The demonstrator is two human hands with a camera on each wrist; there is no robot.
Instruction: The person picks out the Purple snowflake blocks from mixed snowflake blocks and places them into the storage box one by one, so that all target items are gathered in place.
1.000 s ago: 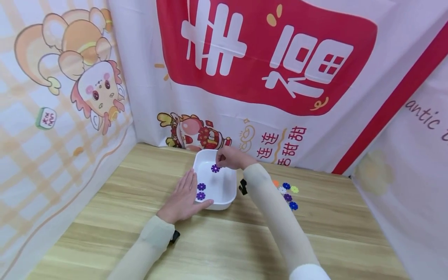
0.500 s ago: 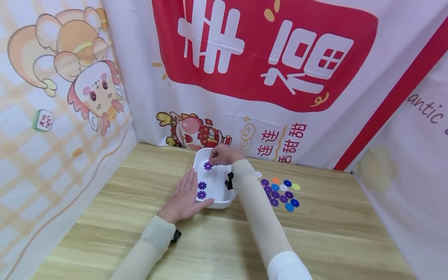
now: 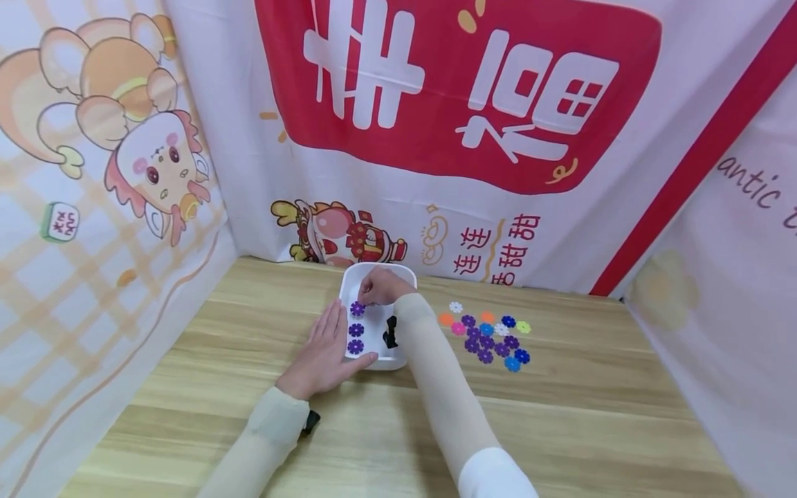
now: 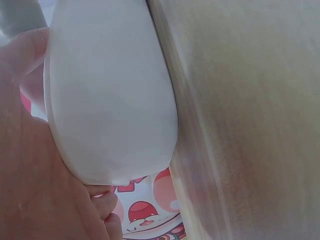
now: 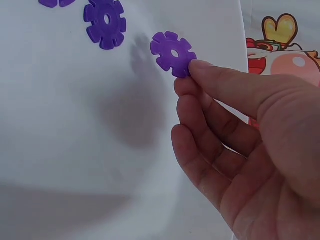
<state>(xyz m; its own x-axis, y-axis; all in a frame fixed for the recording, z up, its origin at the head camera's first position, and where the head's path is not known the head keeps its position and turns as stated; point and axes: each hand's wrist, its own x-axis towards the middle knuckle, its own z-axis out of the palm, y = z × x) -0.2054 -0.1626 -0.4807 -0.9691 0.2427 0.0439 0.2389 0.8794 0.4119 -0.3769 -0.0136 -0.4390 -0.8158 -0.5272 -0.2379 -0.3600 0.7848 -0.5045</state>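
Right fingers (image 5: 194, 116) are pinching a purple notched plastic disc (image 5: 164, 51), placement likely needing lowering, straight left fingers (image 3: 332, 321) bracing a white rectangular tray (image 3: 373, 339).

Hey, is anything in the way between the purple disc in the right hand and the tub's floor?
Nothing visible. The right hand pinches the disc over bare white in the tub; the two other discs there lie to the side, nearer the person.

A curtained, booth-like place: a cartoon-printed curtain (image 3: 37, 346), Chinese-character hanging (image 3: 461, 155) and lettered white cloth (image 3: 722, 297) enclose a wood-grain table (image 3: 598, 415).
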